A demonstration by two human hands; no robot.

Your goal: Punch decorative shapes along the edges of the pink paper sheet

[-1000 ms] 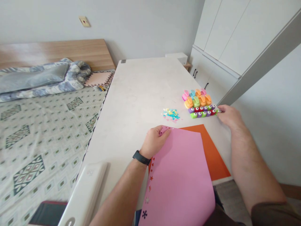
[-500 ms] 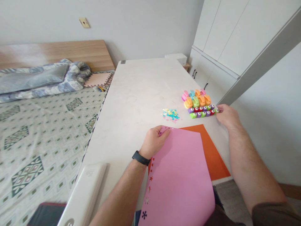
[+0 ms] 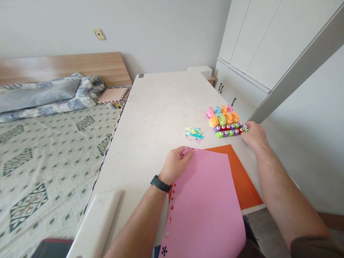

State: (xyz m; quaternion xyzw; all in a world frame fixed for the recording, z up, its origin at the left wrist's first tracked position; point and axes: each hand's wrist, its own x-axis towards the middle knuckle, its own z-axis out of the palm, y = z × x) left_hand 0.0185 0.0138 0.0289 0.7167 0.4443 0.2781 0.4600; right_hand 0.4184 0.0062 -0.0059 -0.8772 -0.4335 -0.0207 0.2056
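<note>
My left hand [image 3: 177, 163] pinches the top left corner of a pink paper sheet [image 3: 205, 197], thumb on top. Small shapes such as stars, hearts and flowers are punched along the sheet's left and top edges. An orange sheet [image 3: 240, 179] lies beneath it on the table. My right hand [image 3: 254, 134] reaches out to the right end of two rows of small craft punches [image 3: 231, 133] with eye-like tops. Its fingers are closed around an end punch, which they partly hide. Behind those rows stand larger coloured punches [image 3: 223, 116].
Cut-out paper confetti [image 3: 195, 133] is heaped on the white table [image 3: 153, 107]. A long white device [image 3: 98, 218] lies at the table's near left. To the left is a bed [image 3: 61, 154]; a white cabinet [image 3: 242, 53] stands at the right.
My right hand has moved slightly left, in over the end of the small punch rows. My left hand still holds the pink sheet. The view has tilted up a little.
</note>
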